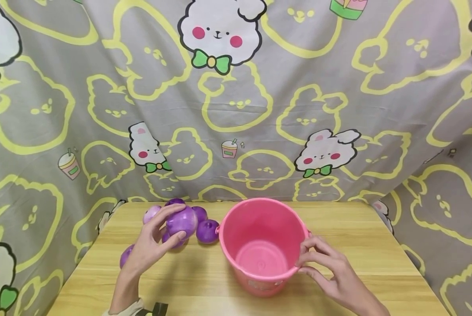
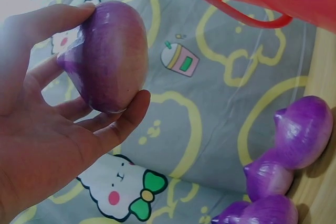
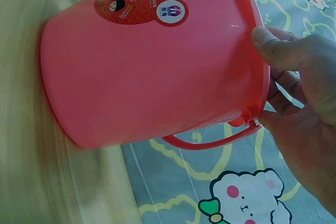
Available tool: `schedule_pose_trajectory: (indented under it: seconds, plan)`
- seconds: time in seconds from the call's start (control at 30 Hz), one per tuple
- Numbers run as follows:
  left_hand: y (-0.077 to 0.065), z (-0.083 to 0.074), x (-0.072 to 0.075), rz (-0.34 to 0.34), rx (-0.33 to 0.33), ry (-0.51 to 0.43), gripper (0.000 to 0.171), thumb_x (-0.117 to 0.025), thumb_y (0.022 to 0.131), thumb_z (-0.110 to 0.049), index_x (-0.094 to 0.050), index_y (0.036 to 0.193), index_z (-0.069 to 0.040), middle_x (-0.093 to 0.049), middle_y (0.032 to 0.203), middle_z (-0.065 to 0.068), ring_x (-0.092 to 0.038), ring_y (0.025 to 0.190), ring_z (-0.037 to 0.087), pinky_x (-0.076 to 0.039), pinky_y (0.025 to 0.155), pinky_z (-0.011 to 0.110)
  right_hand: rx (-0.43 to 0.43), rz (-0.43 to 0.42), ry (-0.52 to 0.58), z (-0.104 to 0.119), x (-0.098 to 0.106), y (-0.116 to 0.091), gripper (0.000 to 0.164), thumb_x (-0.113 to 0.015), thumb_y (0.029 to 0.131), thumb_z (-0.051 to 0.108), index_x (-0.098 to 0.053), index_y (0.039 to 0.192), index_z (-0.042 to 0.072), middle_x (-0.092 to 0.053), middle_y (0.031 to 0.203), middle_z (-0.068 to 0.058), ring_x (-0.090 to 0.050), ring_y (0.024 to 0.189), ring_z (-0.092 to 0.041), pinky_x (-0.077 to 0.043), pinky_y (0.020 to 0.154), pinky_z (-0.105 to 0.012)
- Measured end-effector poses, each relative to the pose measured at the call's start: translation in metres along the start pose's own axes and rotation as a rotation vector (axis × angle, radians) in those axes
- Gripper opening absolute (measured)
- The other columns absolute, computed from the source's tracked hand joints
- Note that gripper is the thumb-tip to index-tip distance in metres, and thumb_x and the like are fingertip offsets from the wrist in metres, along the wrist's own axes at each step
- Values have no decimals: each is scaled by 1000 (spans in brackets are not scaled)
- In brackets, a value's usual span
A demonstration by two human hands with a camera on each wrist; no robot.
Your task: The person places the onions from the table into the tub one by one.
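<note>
My left hand [image 1: 150,241] grips a purple onion [image 1: 181,223] between thumb and fingers, held up over the left part of the table. In the left wrist view the same onion [image 2: 115,56] shows its pointed end toward the palm. A pink bucket [image 1: 255,281] stands upright on the table to the right, and its inside shows only bare pink plastic. My right hand [image 1: 334,272] pinches the bucket's right rim, with the thumb on the outer wall in the right wrist view. Several other purple onions [image 1: 207,231] lie between the left hand and the bucket.
One onion [image 1: 126,256] lies apart near the table's left edge. The wooden table [image 1: 188,285] ends at a patterned grey curtain [image 1: 251,109] behind and at both sides. A red handle [image 3: 210,142] hangs down along the bucket's side.
</note>
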State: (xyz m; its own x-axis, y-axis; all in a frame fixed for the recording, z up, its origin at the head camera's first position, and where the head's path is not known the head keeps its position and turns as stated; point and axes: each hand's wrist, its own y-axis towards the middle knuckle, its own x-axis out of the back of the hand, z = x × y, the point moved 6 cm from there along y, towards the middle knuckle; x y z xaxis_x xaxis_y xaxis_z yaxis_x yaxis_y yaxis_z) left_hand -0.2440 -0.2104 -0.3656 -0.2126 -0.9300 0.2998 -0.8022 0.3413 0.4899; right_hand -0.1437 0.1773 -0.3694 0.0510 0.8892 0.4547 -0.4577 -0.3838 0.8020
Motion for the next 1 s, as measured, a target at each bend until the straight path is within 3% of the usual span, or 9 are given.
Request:
schedule_pose_trajectory:
  seconds: [0.3,0.47,0.73,1.0]
  plan:
    - [1,-9,2,-12,-26,6,60,-71,90,11,-53,145,-3,-46,150,16,-55,128,23,-52,103,30,20,31,24,8,-2,3,12,-75,92,11,-73,104,11,-62,112,-6,-56,110,-18,-32,119,-37]
    - [4,-12,-1,-9,-44,-15,60,-69,90,12,-53,145,-2,-46,150,17,-54,131,24,-51,104,31,42,38,50,8,-4,1,19,-79,88,5,-74,105,10,-63,112,-7,-56,110,-20,-33,119,-36]
    - [5,-15,-3,-14,-51,-59,61,-70,89,13,-53,145,-1,-44,151,21,-52,133,25,-50,106,33,95,-28,219,6,-3,2,24,-80,83,-6,-76,106,1,-65,109,-13,-59,111,-24,-34,118,-39]
    - [6,-19,-6,-11,-70,-71,61,-71,88,14,-54,145,-3,-45,151,17,-52,132,27,-51,105,35,69,-51,245,5,-1,-1,24,-81,82,-7,-77,105,-1,-67,107,-13,-61,114,-23,-43,113,-32]
